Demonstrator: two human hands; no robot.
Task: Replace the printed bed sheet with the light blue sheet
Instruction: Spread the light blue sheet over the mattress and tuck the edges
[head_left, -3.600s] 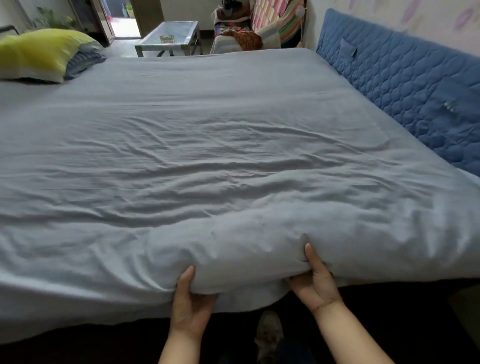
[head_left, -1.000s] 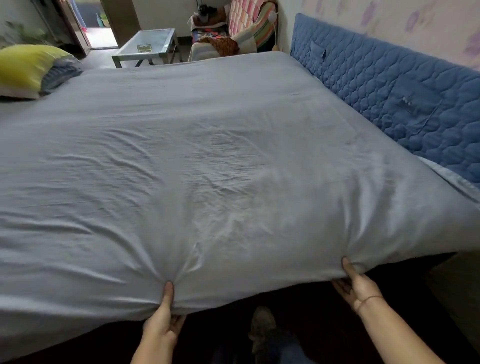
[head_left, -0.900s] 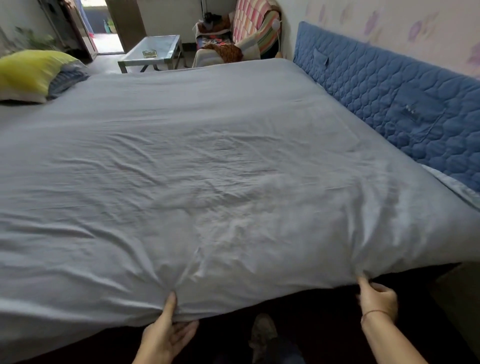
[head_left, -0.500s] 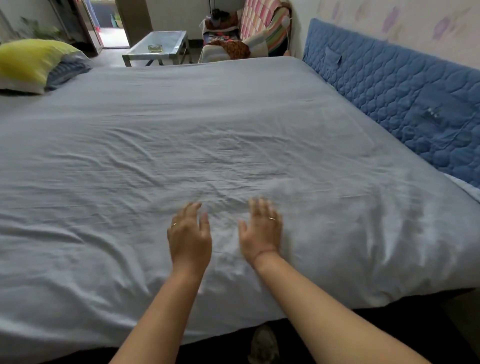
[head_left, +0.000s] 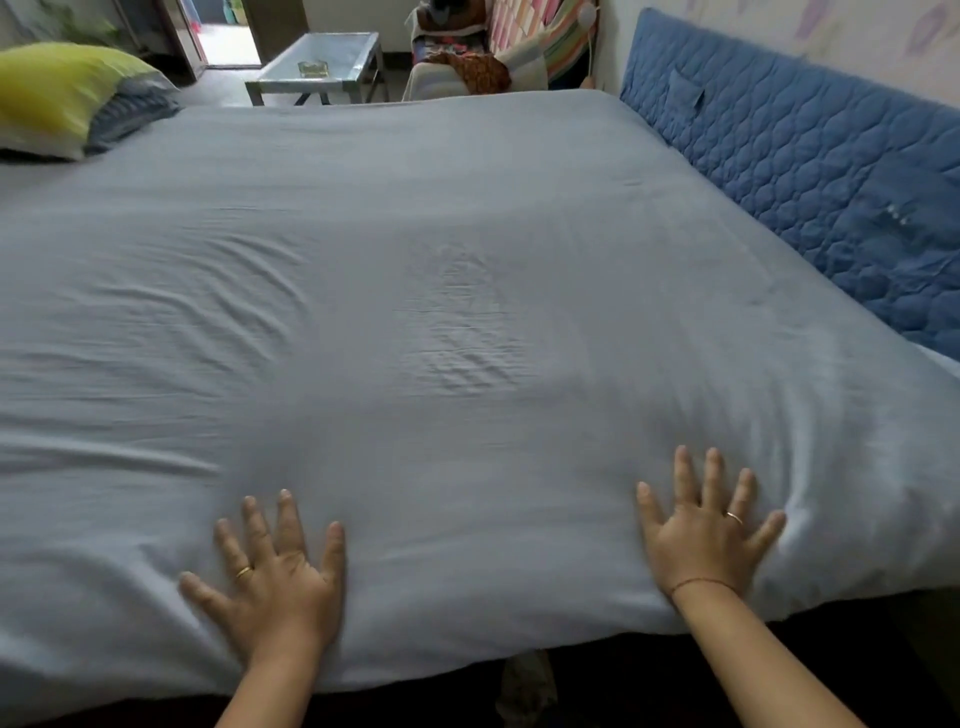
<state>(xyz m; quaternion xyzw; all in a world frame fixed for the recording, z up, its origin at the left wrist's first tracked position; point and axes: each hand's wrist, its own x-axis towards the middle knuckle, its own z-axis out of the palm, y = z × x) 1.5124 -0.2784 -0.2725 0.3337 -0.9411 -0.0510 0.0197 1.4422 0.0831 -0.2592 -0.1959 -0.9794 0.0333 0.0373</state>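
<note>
Light blue sheet (head_left: 441, 291) lies spread over the whole top of the bed, from the near edge to the far edge. Its near edge hangs over the side of the mattress. Shallow creases run across the left half, with a patch of fine ripples near the middle; the rest lies mostly flat.

Left hand (head_left: 270, 582) lies palm down on the sheet close to the near edge, fingers straight and spread wide, gripping nothing. There is a gold ring (head_left: 243, 572) on one finger.

Right hand (head_left: 706, 530) lies likewise flat on the sheet, well apart from the left and toward the near right corner, fingers fanned out and holding nothing. It wears a thin ring (head_left: 734, 517), and a red thread (head_left: 698, 582) circles the wrist. Both forearms are bare.

A blue quilted panel (head_left: 810, 182) stands against the wall along the right side of the bed, touching the sheet's edge. A yellow-green pillow (head_left: 57, 88) rests on the far left part of the bed, on top of a darker striped one.

Beyond the bed are a glass-topped table (head_left: 317, 62), a seat draped in multicoloured cloth (head_left: 519, 47) beside it, and an open doorway (head_left: 223, 26) at the back, bright with daylight.
</note>
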